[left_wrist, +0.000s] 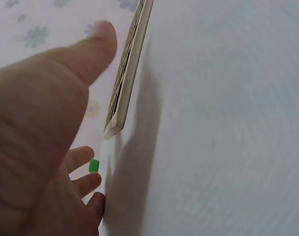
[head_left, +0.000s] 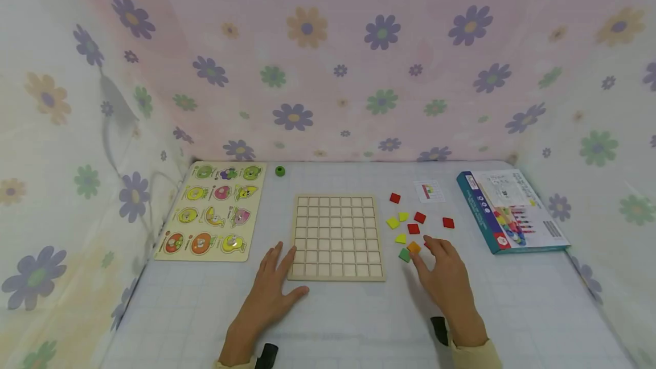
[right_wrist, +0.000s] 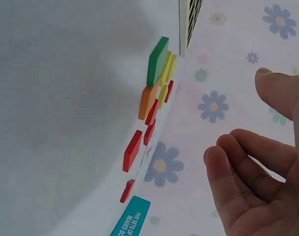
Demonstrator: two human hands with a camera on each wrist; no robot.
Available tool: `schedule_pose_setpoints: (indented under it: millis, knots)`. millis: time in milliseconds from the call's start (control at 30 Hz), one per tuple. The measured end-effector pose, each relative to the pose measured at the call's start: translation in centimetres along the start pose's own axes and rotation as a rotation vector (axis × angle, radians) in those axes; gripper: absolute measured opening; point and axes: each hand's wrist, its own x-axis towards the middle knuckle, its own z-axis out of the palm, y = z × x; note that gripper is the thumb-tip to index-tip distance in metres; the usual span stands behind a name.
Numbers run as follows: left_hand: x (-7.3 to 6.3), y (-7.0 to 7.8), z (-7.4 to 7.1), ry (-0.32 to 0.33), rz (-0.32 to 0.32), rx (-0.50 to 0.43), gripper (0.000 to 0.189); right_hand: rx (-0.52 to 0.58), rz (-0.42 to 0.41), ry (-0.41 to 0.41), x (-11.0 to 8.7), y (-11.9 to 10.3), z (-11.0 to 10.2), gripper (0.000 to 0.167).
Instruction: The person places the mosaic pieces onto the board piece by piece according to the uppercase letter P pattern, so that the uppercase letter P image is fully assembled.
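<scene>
A wooden grid board [head_left: 335, 279] lies mid-table, its squares bare. Beside its lower left edge is my left hand [head_left: 273, 289], fingers extended and thumb spread, holding nothing; contact with the board is unclear. Right of the board, my right hand [head_left: 445, 274] hovers over scattered small tiles, thumb and fingertips apart with nothing between them. Nearest it are a green tile [head_left: 404, 255], an orange tile [head_left: 413, 247] and a red tile partly hidden by the fingers. Farther off lie several red tiles [head_left: 413, 229] and yellow tiles [head_left: 393, 222]. The right wrist view shows the green tile [right_wrist: 158, 61] below the hand.
A small printed card [head_left: 429, 192] lies behind the tiles. At the right is a flat teal box [head_left: 517, 209]. A fruit puzzle board [head_left: 258, 189] occupies the left side, with a green bead [head_left: 279, 171] near its far corner. Flowered cloth walls surround the table.
</scene>
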Motion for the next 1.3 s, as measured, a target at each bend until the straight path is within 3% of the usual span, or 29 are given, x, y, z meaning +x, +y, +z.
schedule_pose_setpoints:
  millis: [333,633,967,1300]
  knots:
    - [0.3,-0.7,0.5,0.004,0.009,-0.048,0.068,0.012,0.02,-0.007,2.2,0.3,-0.2,0.051]
    - [0.6,-0.8,0.7,0.079,-0.013,-0.097,0.046,0.022,0.064,-0.095,4.7,0.6,-0.3,0.044]
    - [0.9,-0.9,0.8,0.122,-0.018,-0.106,0.042,0.056,0.102,-0.146,7.2,0.8,1.1,0.039]
    - [1.0,-0.9,0.8,0.128,-0.023,-0.094,0.042,0.066,0.238,-0.309,9.3,0.4,2.4,0.052]
